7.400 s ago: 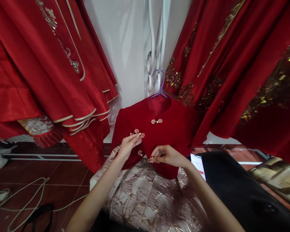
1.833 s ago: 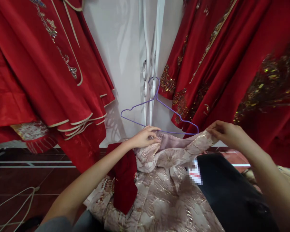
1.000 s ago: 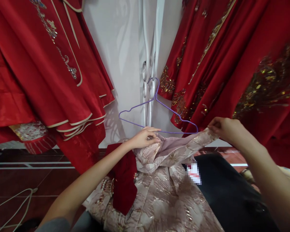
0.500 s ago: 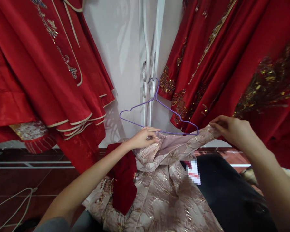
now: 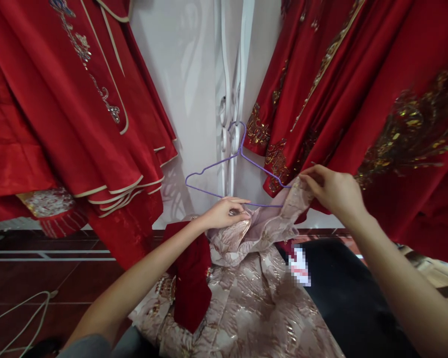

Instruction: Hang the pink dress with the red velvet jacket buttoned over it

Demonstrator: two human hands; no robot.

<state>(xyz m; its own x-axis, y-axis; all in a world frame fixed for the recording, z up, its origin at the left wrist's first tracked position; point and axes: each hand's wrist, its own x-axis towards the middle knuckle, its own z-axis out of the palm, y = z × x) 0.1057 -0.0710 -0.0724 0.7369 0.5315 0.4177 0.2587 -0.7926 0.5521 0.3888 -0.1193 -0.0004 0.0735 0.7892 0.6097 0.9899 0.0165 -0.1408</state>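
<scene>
Right hand [image 5: 330, 194], right of centre, pinches one upper edge of the brocade garment [image 5: 254, 286], which spreads from mid-frame to the bottom edge; left hand [image 5: 222, 214], at centre, pinches another edge; cloth covers the right end of the purple hanger [image 5: 212, 164], seating unclear; risk: slick fabric may slide off if a pinch loosens, or a hard tug could unhook hanger from white ironwork [image 5: 226, 64], upper centre

This seems a dress shop, with beaded and sequined red gowns [image 5: 108, 149] hanging either side of a white scrollwork stand [image 5: 226, 64] and purple hanger [image 5: 213, 165].
</scene>
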